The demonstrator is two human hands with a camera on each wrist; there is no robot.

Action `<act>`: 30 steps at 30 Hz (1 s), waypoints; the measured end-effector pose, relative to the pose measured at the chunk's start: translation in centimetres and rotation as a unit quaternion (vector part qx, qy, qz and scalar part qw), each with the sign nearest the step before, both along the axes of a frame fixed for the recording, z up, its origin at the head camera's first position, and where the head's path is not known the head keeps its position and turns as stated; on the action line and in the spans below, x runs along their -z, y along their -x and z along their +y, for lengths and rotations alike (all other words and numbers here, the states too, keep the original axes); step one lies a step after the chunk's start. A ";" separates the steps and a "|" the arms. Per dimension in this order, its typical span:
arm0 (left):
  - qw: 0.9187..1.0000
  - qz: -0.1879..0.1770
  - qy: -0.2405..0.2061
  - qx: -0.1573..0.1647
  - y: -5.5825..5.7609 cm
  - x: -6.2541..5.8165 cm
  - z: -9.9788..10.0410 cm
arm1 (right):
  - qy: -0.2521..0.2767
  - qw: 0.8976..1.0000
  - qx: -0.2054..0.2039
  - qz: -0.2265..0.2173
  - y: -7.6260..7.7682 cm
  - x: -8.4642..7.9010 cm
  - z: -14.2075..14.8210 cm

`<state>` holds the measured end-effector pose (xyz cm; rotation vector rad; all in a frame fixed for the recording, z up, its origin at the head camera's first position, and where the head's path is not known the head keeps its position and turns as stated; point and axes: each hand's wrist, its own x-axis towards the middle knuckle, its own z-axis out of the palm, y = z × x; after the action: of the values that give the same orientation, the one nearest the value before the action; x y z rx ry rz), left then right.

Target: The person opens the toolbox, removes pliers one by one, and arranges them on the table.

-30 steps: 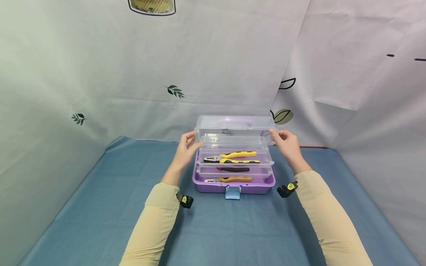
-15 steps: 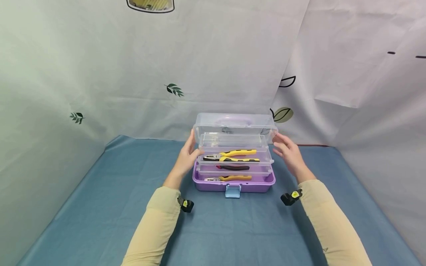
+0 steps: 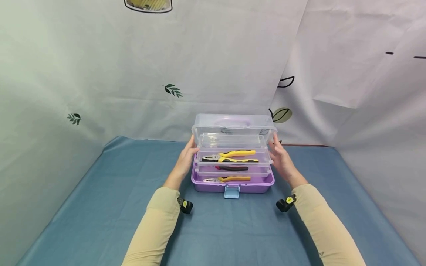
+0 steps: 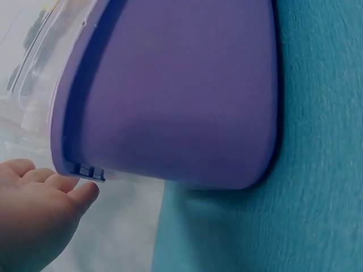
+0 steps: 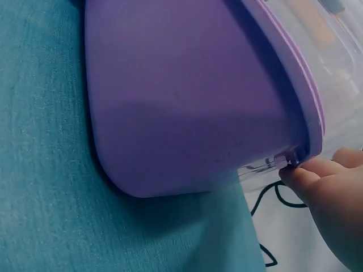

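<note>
A purple toolbox stands with its clear lid raised and its clear stepped trays spread. Two yellow-and-black pliers lie in the upper tray, a dark-handled tool shows below them, and yellow-handled pliers lie in the base. My left hand is against the box's left side, fingers fairly straight and pointing up, thumb by the tray end. On the right side my right hand lies likewise. In both wrist views the fingertips are at the rear corner of the purple base.
A pale blue latch hangs down at the box's front. Blue cloth covers the table. Behind the box rises a pale fabric backdrop with leaf prints.
Both hands have left the lid's front corners and moved down to the box's sides. The right hand drew off outward, then came back in. The lid stays raised.
</note>
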<state>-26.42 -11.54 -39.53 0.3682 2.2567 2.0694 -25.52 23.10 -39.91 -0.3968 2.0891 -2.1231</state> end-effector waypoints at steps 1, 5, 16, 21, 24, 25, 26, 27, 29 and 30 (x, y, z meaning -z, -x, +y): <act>1.000 -0.005 -0.006 0.003 0.0 -0.1 0.0 | 0.003 1.000 0.000 0.000 0.0 0.0 0.0; 1.000 -0.019 -0.005 0.005 -0.3 -0.2 0.2 | 0.014 1.000 0.001 0.000 -0.1 0.0 0.0; 0.999 -0.019 -0.025 -0.014 -1.8 0.0 0.6 | 0.019 1.000 -0.021 -0.006 -1.4 0.1 0.1; 0.999 -0.015 -0.035 -0.012 -2.7 0.1 0.7 | 0.016 0.999 -0.029 0.001 -2.2 0.1 0.3; 0.999 -0.010 -0.036 -0.015 -3.3 0.2 0.7 | 0.011 0.999 -0.030 0.004 -2.7 0.1 0.4; 0.999 -0.009 -0.035 -0.017 -3.4 0.3 0.7 | 0.010 0.999 -0.030 0.005 -2.8 0.2 0.4; 0.999 -0.007 -0.035 -0.018 -3.6 0.3 0.7 | 0.010 0.999 -0.031 0.005 -3.0 0.2 0.4; 0.999 -0.008 -0.032 -0.021 -3.8 0.3 0.7 | 0.009 0.999 -0.032 0.005 -3.1 0.2 0.5; 0.999 -0.005 -0.024 -0.026 -4.0 0.2 0.7 | 0.009 0.999 -0.034 0.007 -3.3 0.2 0.4; 0.999 -0.002 -0.022 -0.027 -4.1 0.2 0.7 | 0.007 0.999 -0.033 0.008 -3.4 0.2 0.4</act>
<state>-22.37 -10.88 -39.74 0.3083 2.2473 2.1462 -22.14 23.52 -40.07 -0.4801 2.0411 -2.1043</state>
